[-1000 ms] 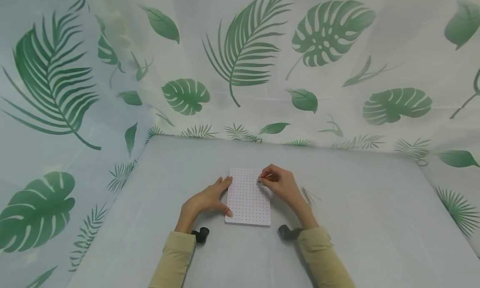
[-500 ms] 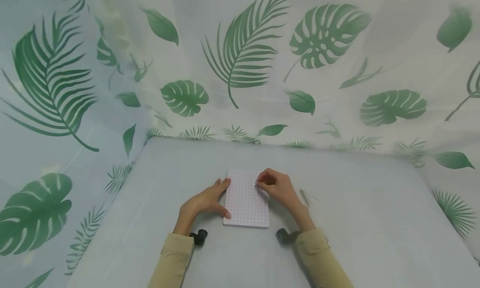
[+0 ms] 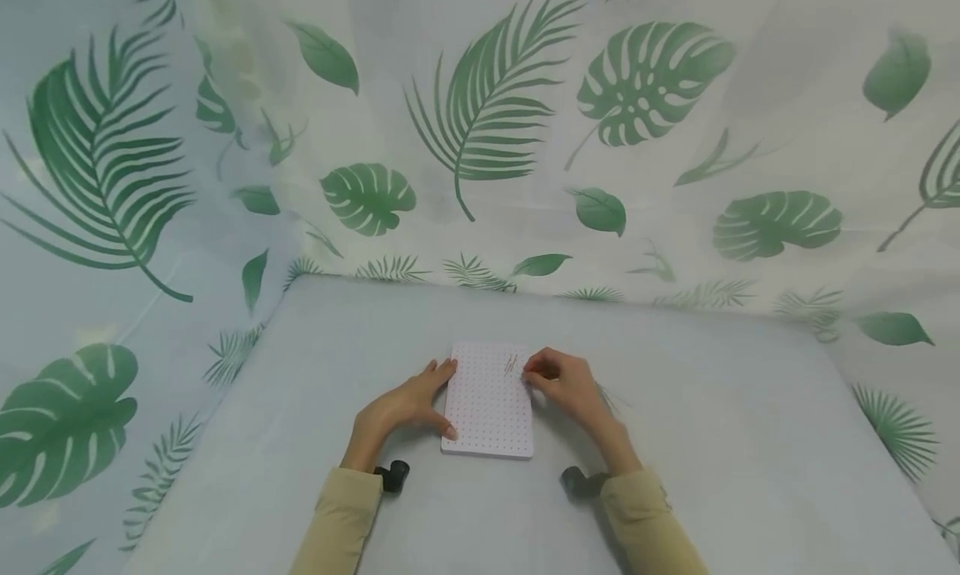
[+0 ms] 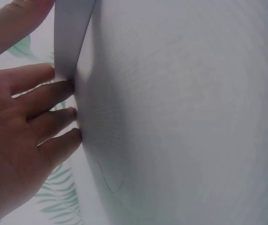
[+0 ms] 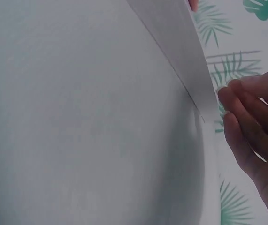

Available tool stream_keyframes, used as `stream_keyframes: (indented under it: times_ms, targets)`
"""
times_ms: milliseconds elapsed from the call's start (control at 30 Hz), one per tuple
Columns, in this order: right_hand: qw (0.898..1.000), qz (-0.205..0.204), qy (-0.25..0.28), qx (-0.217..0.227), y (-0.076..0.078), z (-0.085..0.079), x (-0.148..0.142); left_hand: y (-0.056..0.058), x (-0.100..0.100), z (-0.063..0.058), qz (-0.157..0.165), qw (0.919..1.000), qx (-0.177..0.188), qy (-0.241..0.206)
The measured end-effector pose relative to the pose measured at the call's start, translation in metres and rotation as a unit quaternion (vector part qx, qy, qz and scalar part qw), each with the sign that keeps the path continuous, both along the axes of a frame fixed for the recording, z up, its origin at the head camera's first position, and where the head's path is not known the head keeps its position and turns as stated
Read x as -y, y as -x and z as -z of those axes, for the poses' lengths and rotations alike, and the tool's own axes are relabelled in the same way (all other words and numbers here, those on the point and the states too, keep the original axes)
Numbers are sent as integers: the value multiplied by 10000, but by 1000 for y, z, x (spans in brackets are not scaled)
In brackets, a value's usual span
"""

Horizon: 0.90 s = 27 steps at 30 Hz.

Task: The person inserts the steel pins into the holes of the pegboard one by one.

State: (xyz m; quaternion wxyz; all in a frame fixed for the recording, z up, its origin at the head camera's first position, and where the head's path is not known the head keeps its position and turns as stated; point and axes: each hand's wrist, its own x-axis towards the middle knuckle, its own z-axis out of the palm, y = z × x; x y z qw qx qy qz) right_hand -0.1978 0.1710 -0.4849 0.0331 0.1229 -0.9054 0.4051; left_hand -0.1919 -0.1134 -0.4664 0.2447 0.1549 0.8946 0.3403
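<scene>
A white board [image 3: 486,425] dotted with a grid of small holes lies on the table. Two thin sticks [image 3: 511,363] stand up from its upper right part. My left hand [image 3: 401,404] is spread along the board's left side, thumb over the lower left corner and fingertips at the upper left edge. In the left wrist view, the straight fingers [image 4: 61,91] touch the board's edge. At the right edge is my right hand [image 3: 561,380], its thumb and fingers bent with tips close together. I cannot tell whether a stick is between those fingertips. The right wrist view shows the right fingers [image 5: 225,96] beside the board's edge.
A pale cloth covers the table [image 3: 360,325] around the board. Behind it and at the sides hang white curtains [image 3: 517,217] printed with green leaves. Thin greenish lines [image 3: 609,398] show on the cloth beside the right wrist. Black wrist cameras [image 3: 393,477] sit below the hands.
My right hand has shifted from the standing sticks to the right edge of the board, leaving the sticks in plain view. The left hand keeps its place on the board.
</scene>
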Motion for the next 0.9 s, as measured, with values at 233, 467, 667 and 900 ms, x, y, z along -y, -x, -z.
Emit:
stream_keyframes:
  times_ms: [233, 467, 667, 900]
  targets:
    - [9991, 211, -207, -306, -9, 2, -27, 1, 1, 4, 135, 9999, -64, -45]
    - [9975, 244, -615, -229, -13, 4, -47, 1, 5, 5, -5, 9999, -22, 118]
    - [9954, 337, -861, -238, -16, 3, -62, 0, 7, 7, -42, 9999, -3, 146]
    - [9952, 304, -915, -147, -23, -4, -76, 0, 5, 7, 55, 10000, -16, 62]
